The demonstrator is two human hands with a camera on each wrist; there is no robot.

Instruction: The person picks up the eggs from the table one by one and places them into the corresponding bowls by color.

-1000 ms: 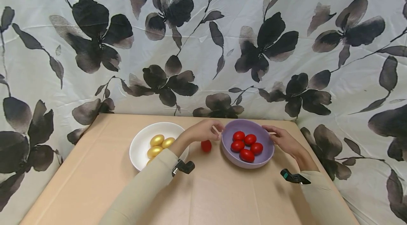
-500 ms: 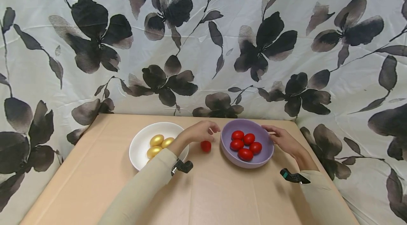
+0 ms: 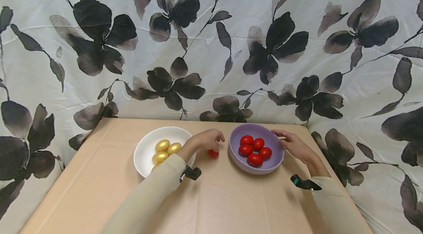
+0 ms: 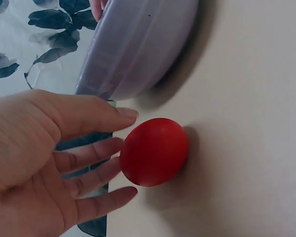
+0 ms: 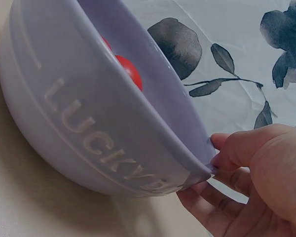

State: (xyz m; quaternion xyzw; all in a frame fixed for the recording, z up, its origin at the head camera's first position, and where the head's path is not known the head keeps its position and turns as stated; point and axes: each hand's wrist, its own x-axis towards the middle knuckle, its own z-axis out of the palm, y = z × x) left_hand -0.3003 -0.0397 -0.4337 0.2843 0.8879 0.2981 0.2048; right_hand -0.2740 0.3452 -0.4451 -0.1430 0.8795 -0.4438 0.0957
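A single red egg (image 3: 213, 154) lies on the table between the two dishes. My left hand (image 3: 206, 140) is over it, fingers slightly bent and spread. In the left wrist view the thumb and fingers (image 4: 101, 205) surround the near side of the red egg (image 4: 155, 152); whether a fingertip touches it I cannot tell. My right hand (image 3: 295, 147) pinches the rim of the purple bowl (image 3: 234, 153). The right wrist view has the thumb inside that rim and the fingers (image 5: 190, 197) under its outside. Several red eggs (image 3: 255, 159) rest in this bowl.
Left of the loose egg stands a white bowl (image 3: 140, 153) with several golden eggs (image 3: 160, 157), partly hidden by the left forearm. A floral cloth (image 3: 224, 54) hangs behind the table (image 3: 231, 204). Lettering marks the purple bowl's outer side.
My left hand has drawn away from the purple bowl, moving left and down over the loose red egg, which it now partly covers. The right hand stays at the bowl's rim.
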